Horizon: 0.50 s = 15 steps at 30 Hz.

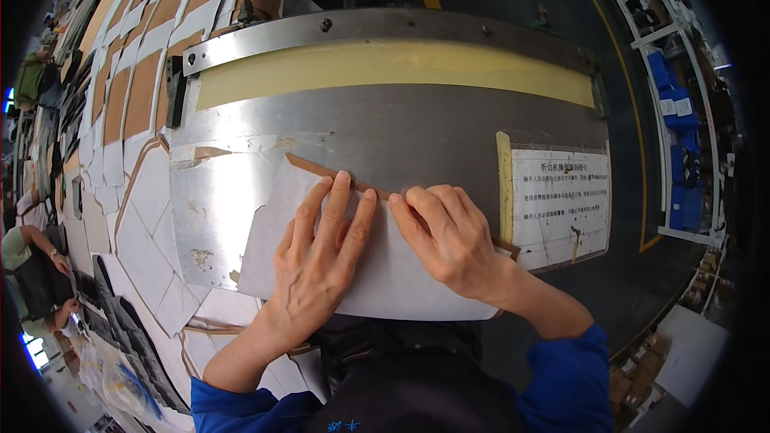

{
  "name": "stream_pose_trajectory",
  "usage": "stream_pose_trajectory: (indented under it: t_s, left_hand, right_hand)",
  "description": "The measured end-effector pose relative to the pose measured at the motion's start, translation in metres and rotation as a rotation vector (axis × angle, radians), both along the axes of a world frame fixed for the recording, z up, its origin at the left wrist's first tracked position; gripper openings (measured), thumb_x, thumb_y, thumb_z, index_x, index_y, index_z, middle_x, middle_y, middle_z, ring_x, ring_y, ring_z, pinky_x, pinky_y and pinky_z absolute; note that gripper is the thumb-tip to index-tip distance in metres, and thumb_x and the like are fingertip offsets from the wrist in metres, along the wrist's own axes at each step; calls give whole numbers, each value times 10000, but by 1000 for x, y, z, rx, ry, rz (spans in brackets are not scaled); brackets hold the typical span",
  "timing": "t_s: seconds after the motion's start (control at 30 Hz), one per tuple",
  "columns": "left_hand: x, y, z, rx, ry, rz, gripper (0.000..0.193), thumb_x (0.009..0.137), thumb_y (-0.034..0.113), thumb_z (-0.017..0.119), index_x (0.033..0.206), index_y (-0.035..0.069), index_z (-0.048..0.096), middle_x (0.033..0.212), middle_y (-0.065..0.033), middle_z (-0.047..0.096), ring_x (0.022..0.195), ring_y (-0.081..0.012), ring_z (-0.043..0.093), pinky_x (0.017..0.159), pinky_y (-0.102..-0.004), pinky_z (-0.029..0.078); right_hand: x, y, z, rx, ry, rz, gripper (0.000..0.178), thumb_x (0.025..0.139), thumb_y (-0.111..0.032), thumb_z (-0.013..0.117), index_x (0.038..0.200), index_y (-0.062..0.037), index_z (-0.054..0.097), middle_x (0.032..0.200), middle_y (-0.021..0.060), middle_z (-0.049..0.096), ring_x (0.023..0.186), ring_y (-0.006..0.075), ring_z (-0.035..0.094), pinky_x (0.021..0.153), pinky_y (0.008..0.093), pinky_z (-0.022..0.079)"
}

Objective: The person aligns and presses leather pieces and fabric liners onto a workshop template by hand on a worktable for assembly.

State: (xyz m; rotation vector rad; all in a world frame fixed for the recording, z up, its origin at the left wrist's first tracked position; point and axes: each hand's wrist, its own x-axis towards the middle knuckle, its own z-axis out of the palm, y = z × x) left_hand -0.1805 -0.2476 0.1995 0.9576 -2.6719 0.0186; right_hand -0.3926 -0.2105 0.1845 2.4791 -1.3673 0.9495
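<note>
A white sheet-like piece [385, 281] with a brown folded strip [309, 164] along its far edge lies on the metal plate of a machine, close to my body. My left hand [321, 244] rests flat on it, fingers stretched and apart, the tips at the brown edge. To its right, my right hand [453, 244] has its fingers bent and drawn together at the same edge, with thumb and fingertips on the strip. More of the strip shows beyond the right hand. What lies under the right fingers is hidden.
Beyond the piece, the metal plate [433, 116] carries a yellowish strip [385, 64] beneath a bolted metal bar [361, 28]. A printed notice [561, 204] is fixed at right. White and brown pieces [152, 80] cover the table at left. Shelving with blue bins [678, 108] stands far right. People work at far left.
</note>
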Motion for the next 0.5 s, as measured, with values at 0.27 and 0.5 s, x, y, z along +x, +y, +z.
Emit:
stream_pose_trajectory:
  t_s: [0.27, 0.5]
  left_hand:
    - [-5, 0, 3, 17, 1, -6, 519, 828, 41, 678, 1348, 39, 682, 1423, -99, 640, 1292, -324, 609, 945, -396, 569]
    - [-10, 5, 5, 51, -54, -8, 549, 882, 110, 653, 1428, 54, 634, 1454, -134, 553, 1340, -358, 549, 1036, -498, 550]
  right_hand:
    - [-4, 10, -7, 20, -50, -168, 180, 748, 63, 735, 910, 36, 661, 876, 96, 562, 735, 209, 574, 589, 318, 476]
    - [-5, 10, -6, -31, 55, -166, 161, 777, 44, 730, 916, 41, 649, 863, 94, 534, 720, 199, 535, 592, 316, 450]
